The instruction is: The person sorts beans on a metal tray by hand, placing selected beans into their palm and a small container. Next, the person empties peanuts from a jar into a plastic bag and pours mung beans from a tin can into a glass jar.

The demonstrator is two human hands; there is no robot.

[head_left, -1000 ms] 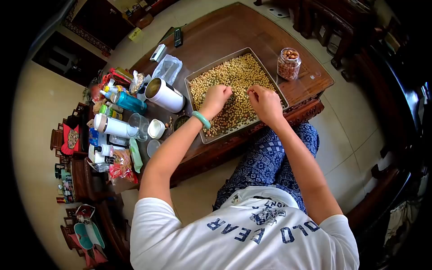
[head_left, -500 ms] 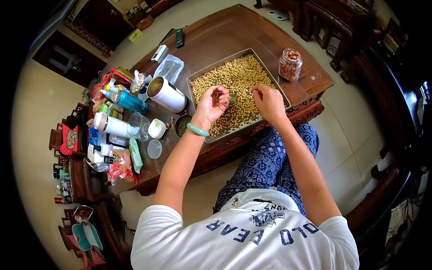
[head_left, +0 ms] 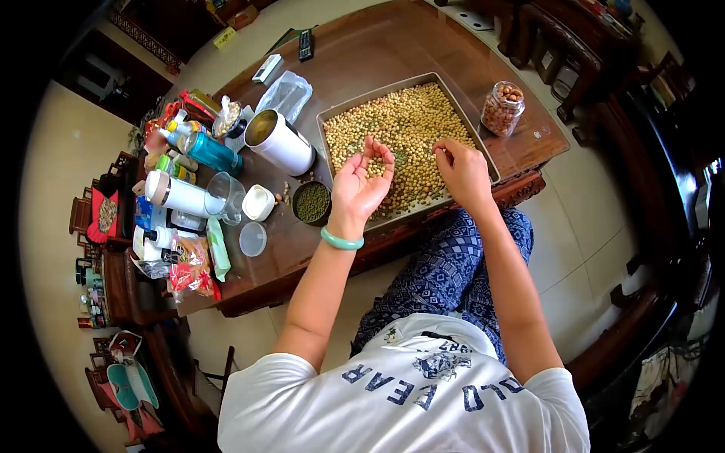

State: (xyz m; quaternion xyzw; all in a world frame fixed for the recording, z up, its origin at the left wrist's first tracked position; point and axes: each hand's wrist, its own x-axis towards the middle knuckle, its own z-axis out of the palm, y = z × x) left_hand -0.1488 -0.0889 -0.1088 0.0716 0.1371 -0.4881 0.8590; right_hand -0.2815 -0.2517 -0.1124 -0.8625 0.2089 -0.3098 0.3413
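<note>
A shallow square tray (head_left: 332, 113) holds a wide layer of dried yellow beans (head_left: 411, 113), with some green ones among them. Over its near left part, my left hand (head_left: 362, 181) is turned palm up, fingers apart and slightly curled; I see nothing in the palm. It wears a green bangle (head_left: 341, 240). My right hand (head_left: 463, 172) hangs over the tray's right side with thumb and fingertips pinched together; whatever they hold, if anything, is too small to make out. Left of my left wrist stands a round bowl of green mung beans (head_left: 312, 202).
A jar of reddish-brown nuts (head_left: 503, 109) stands right of the tray. On the left are a white canister (head_left: 279, 143), a clear cup (head_left: 225, 196), a small white container (head_left: 258, 202), a clear lid (head_left: 253, 238) and several bottles. A remote (head_left: 305, 45) lies at the back of the wooden table (head_left: 362, 53).
My left hand has turned its palm further up and its fingers have opened out. The right hand stays pinched, shifted slightly right in view. The mung bean bowl shows more fully.
</note>
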